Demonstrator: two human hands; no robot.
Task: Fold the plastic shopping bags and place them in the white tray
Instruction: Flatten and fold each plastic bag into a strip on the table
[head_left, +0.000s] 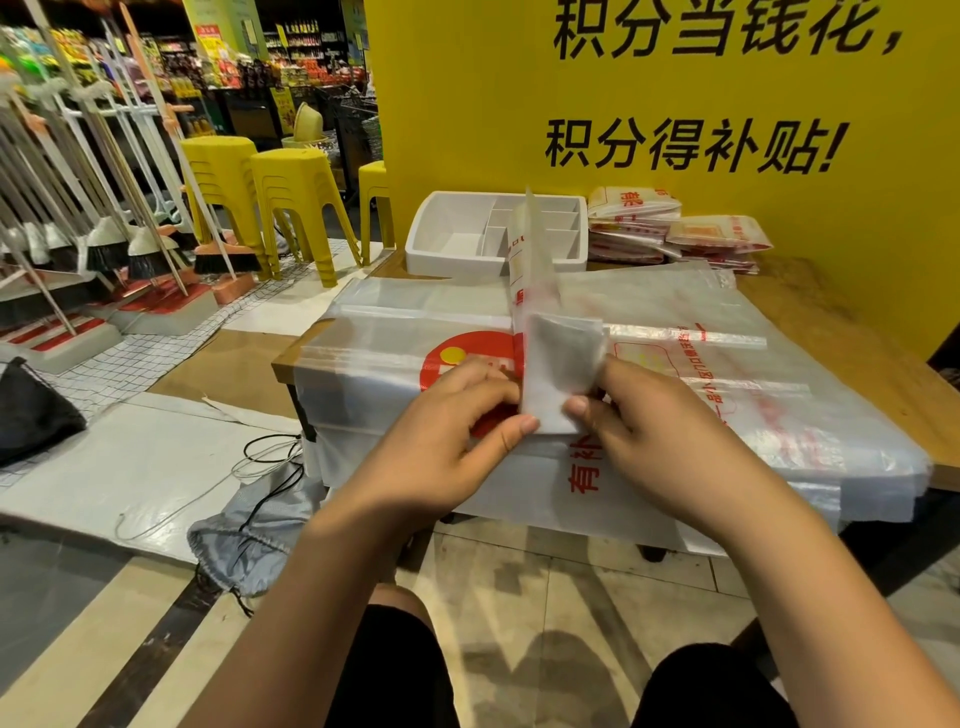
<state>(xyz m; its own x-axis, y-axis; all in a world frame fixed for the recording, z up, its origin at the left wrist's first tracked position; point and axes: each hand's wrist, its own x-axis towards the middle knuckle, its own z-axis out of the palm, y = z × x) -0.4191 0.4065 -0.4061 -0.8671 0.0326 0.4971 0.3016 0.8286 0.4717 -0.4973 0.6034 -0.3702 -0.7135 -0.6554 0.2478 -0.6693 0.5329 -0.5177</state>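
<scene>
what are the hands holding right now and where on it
A plastic bag folded into a narrow strip. The left hand pinches its near end's left edge, the right hand the right edge; the far end sticks up free.

A translucent plastic bag (558, 364), folded into a narrow strip, stands upright above the table's (831, 322) near edge. Its lower end is doubled into a thicker rectangle. Beneath it, a stack of flat bags (727, 374) with red print covers the table and overhangs the near edge. The white tray (447, 249), divided into compartments, sits at the far edge. Folded bags (675, 228) are piled just right of it.
</scene>
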